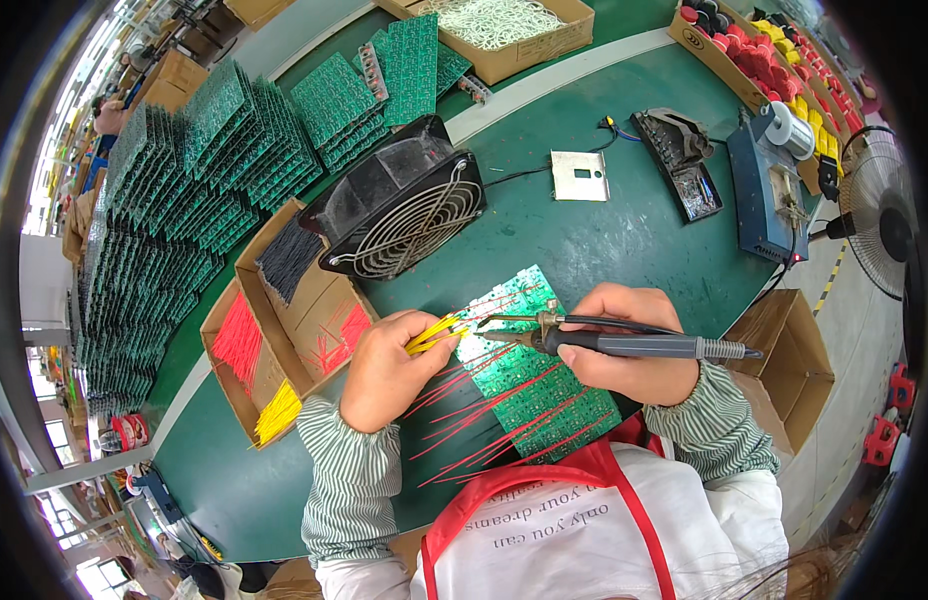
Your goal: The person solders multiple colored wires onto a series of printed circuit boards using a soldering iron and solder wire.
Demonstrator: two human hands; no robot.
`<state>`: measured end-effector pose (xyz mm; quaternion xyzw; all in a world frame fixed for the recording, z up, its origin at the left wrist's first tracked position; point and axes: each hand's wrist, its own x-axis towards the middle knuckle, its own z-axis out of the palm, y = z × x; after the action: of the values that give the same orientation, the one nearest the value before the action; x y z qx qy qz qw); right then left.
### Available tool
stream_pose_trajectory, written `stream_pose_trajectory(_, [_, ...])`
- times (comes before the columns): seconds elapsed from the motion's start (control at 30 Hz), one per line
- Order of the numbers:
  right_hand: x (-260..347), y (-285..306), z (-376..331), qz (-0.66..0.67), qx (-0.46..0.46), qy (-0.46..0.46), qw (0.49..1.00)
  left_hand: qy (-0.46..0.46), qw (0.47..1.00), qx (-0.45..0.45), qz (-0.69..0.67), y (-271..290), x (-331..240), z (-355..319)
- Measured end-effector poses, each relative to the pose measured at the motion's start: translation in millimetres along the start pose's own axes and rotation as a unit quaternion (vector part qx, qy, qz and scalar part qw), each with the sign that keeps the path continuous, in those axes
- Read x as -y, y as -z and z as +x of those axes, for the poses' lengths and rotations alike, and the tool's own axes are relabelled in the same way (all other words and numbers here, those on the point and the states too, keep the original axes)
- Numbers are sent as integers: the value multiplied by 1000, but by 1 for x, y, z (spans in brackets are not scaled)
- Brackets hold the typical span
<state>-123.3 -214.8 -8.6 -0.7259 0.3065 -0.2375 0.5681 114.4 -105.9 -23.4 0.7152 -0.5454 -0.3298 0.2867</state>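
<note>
My left hand [392, 368] is closed on a small bundle of yellow wires [433, 335], whose tips reach the left edge of a green circuit board [544, 400]. In my right hand [629, 345] is a soldering iron [624, 344] with a grey handle and a thin tube fixed alongside. Its tip is over the upper part of the board, close to the ends of the yellow wires; whether it touches cannot be made out. Several red wires [484, 408] stick out from the board toward the left and lie across the table.
A black fan [409, 205] with a wire grille stands beyond my left hand. A divided cardboard box [302, 340] holds red, yellow and black wires. Stacked circuit boards [199, 180] fill the far left. A blue soldering station [769, 195] and an open carton [784, 360] are at right.
</note>
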Motion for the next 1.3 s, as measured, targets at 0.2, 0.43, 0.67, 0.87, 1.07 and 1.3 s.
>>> stream_pose_trajectory(0.2, [-1, 3, -1, 2, -14, 25, 1000, -8, 1000, 9, 3, 2, 3, 2])
stream_pose_trajectory(0.43, [-1, 1, 1, -3, -4, 11, 1000, -11, 1000, 14, 5, 2, 4, 3])
stream_pose_trajectory(0.67, [1, 5, -1, -11, -9, 17, 1000, -15, 1000, 17, -1, 2, 5, 4])
stream_pose_trajectory(0.87, [3, 12, -4, -10, -28, 27, 999, -10, 1000, 18, -3, 1, 6, 3])
stream_pose_trajectory(1.07, [3, 20, -9, -8, -33, 25, 999, -59, 984, -123, 114, 22, 6, -10])
stream_pose_trajectory(1.3, [2, 24, -13, 31, -49, -18, 998, -69, 972, -180, 133, 14, -35, -14])
